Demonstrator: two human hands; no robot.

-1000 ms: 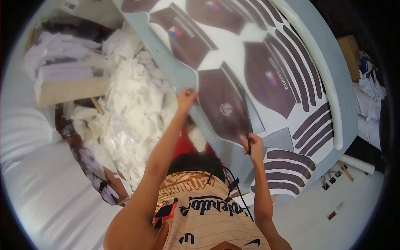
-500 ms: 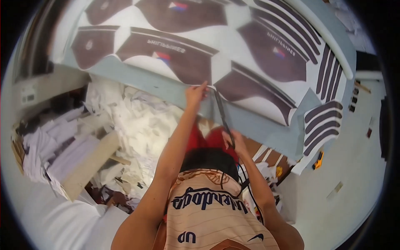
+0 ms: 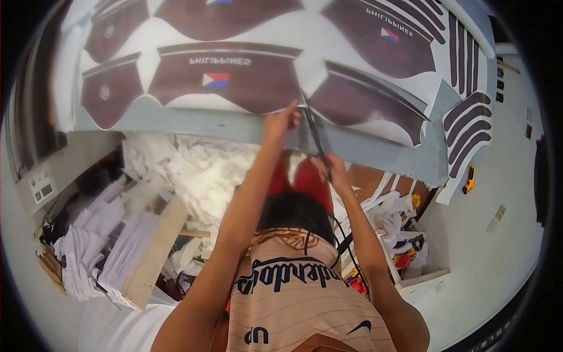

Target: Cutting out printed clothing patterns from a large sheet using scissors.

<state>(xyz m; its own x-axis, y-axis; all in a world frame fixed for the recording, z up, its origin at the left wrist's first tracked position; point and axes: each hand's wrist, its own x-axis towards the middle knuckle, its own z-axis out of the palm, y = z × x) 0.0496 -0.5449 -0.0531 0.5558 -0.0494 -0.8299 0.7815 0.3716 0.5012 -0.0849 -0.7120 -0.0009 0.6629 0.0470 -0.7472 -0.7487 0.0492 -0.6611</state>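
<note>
A large white sheet printed with dark panels [image 3: 229, 67] lies over the pale blue-grey table. My left hand [image 3: 281, 122] is at the sheet's near edge, thumb and fingers pinched on it beside a gap between two panels. My right hand [image 3: 333, 169], lower and to the right, is closed round the handles of long dark scissors [image 3: 314, 134]. Their blades point away from me, and the tips reach over the sheet at that gap, just right of my left fingers. How far the blades are apart is hard to tell.
The table's near edge [image 3: 234, 130] runs across in front of me. Below it white scraps [image 3: 187, 167] are heaped. Stacked white cloth [image 3: 111, 240] lies at the left, and a box of scraps [image 3: 419, 276] at the right. A yellow tool [image 3: 469, 180] lies right of dark-striped strips [image 3: 469, 126].
The view has shifted, showing more floor at the lower right. The scissors' tips now reach farther onto the sheet between the panels. My left hand still pinches the edge.
</note>
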